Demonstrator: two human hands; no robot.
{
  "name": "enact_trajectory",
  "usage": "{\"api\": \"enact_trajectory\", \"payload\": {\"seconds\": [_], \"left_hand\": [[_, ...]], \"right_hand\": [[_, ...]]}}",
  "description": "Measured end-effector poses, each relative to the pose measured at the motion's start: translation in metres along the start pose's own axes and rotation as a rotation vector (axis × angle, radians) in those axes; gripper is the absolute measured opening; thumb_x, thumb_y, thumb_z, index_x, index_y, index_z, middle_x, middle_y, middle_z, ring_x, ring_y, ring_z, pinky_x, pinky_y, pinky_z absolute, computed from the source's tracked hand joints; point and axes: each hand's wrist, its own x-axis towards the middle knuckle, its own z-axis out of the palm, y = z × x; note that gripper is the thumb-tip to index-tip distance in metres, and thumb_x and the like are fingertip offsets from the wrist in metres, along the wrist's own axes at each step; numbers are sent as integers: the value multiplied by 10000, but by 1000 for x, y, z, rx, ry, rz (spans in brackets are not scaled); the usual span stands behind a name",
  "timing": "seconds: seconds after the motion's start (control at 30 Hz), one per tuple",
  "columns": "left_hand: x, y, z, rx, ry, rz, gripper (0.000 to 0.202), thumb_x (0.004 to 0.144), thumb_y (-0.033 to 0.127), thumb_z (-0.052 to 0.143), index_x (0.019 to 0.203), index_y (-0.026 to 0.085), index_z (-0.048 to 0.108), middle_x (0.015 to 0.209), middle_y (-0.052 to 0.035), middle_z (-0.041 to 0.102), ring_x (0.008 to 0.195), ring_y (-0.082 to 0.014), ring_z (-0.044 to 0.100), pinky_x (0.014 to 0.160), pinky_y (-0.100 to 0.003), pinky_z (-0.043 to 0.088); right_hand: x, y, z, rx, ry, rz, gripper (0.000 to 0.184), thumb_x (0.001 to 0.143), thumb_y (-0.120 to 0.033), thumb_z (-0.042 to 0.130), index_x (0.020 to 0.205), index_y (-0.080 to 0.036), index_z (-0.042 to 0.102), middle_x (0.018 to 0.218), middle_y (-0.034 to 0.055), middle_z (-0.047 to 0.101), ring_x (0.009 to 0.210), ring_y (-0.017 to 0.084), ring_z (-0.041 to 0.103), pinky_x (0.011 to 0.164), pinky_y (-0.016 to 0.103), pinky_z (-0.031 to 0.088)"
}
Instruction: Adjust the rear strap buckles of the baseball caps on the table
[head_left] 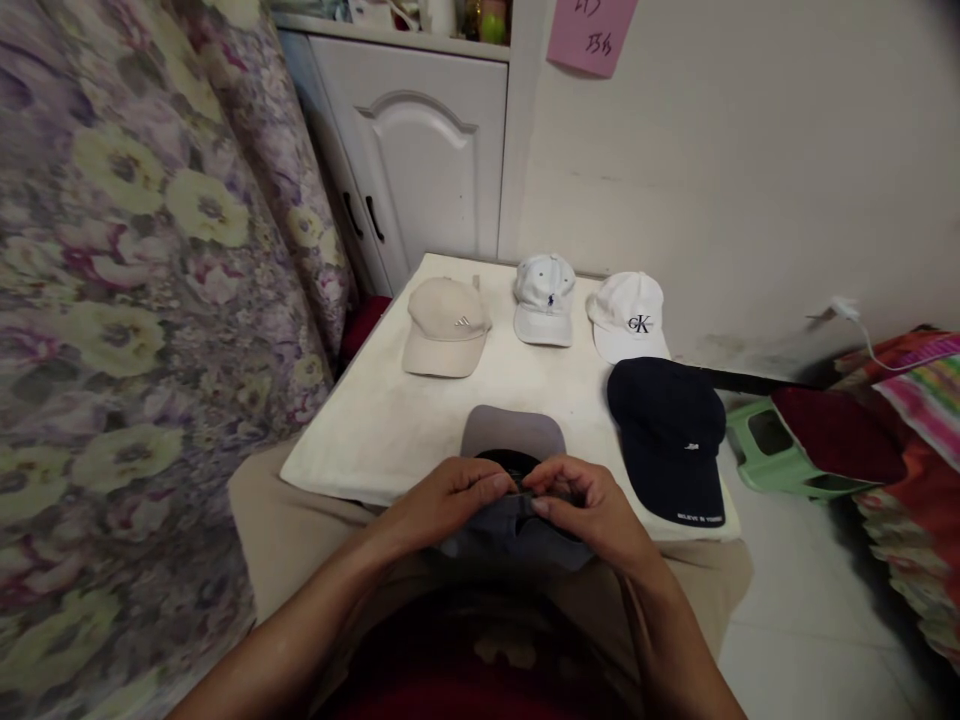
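Grip, left: my left hand (454, 490) is pinched narrow, thumb and fingertips on the rear edge of the grey cap (487, 535).
Grip, right: my right hand (589, 500) pinches the same edge just beside it, fingers curled in.
Grey cap: between my hands at the near side of the table (352, 430), brim pointing away from me, dark inside partly showing; I cannot tell whether the brim touches the cloth.
Done so far: four caps lie out of my hands, brims toward me, looking settled to my eye.
Left to do: I judge the grey cap's rear edge unfinished, since all my fingertips are busy there; whether anything is fastened, my fingers hide.
Caps, counted: five; one grey in hand, one beige cap (442, 325), one pale cap (544, 300) with a rider emblem, one white cap (630, 315) lettered CK, one navy cap (667, 430).
Hands, counted: two, both on the one cap.
Stool, counted: one green stool (772, 440), on the floor to the right.
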Motion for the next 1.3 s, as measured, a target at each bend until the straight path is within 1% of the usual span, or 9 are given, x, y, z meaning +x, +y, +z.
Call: {"api": "enact_trajectory", "payload": {"seconds": [0.1, 0.27, 0.47, 0.63, 0.73, 0.9, 1.1, 1.2, 1.3], "left_hand": [[1, 0, 1, -12, -39, -12, 368, 955, 430, 497, 728, 163, 610, 651, 30, 473, 617, -124, 424, 578, -250, 309], [2, -2, 2, -65, -37, 28, 227, 912, 347, 573, 818, 161, 663, 710, 24, 540, 653, -119, 460, 614, -243, 334], [4, -7, 3, -96, 5, 2, 229, 877, 352, 591, 853, 150, 695, 685, 25, 557, 630, -114, 447, 601, -237, 315], [4, -5, 2, -100, -1, -38, 212, 832, 335, 605, 840, 144, 695, 695, 20, 579, 641, -124, 465, 606, -243, 322], [3, -4, 2, -145, 1, -64, 199, 804, 319, 614, 863, 149, 699, 708, 17, 601, 647, -128, 483, 615, -245, 332], [4, -7, 3, -270, 24, -76, 167, 763, 266, 640, 863, 162, 723, 733, 13, 646, 671, -128, 515, 645, -244, 354], [5, -14, 5, -390, 81, -117, 155, 741, 251, 656, 853, 177, 733, 769, 2, 672, 724, -148, 551, 705, -263, 390], [6, -17, 5, -380, 80, -119, 143, 759, 289, 662, 828, 175, 715, 753, 6, 648, 713, -147, 538, 692, -261, 377], [6, -20, 4, -348, 81, -130, 145, 765, 307, 669, 812, 175, 708, 742, 13, 628, 699, -137, 520, 672, -252, 363]], "right_hand": [[-1, 2, 1, -36, 5, -17, 122, 768, -259, 732, 878, -211, 713, 793, 5, 678, 711, 148, 591, 630, 257, 451], [-2, 2, 1, -169, -9, -126, 112, 828, -237, 686, 931, -228, 732, 852, 17, 683, 788, 169, 609, 705, 290, 476], [1, 1, 4, -338, -57, -327, 327, 761, -146, 778, 1058, -268, 716, 976, 22, 680, 928, 193, 637, 815, 320, 499], [2, 3, 5, -544, -75, -444, 302, 842, -125, 696, 1121, -240, 676, 993, 47, 658, 899, 181, 635, 774, 310, 513], [4, 5, 4, -702, -92, -570, 279, 869, -149, 671, 1139, -212, 643, 1028, 78, 664, 928, 201, 628, 785, 337, 519], [7, 11, 3, -834, -31, -739, 236, 879, -191, 667, 1111, -196, 625, 975, 95, 684, 870, 218, 627, 722, 350, 526], [10, 22, 8, -788, 54, -763, 229, 866, -168, 673, 1089, -187, 623, 925, 92, 681, 828, 205, 628, 698, 330, 530], [11, 26, 11, -726, 92, -687, 188, 868, -178, 673, 1050, -193, 629, 910, 81, 676, 830, 199, 637, 714, 322, 530], [11, 26, 12, -631, 115, -539, 181, 844, -192, 699, 1015, -213, 646, 910, 54, 677, 841, 195, 645, 726, 312, 520]]}}
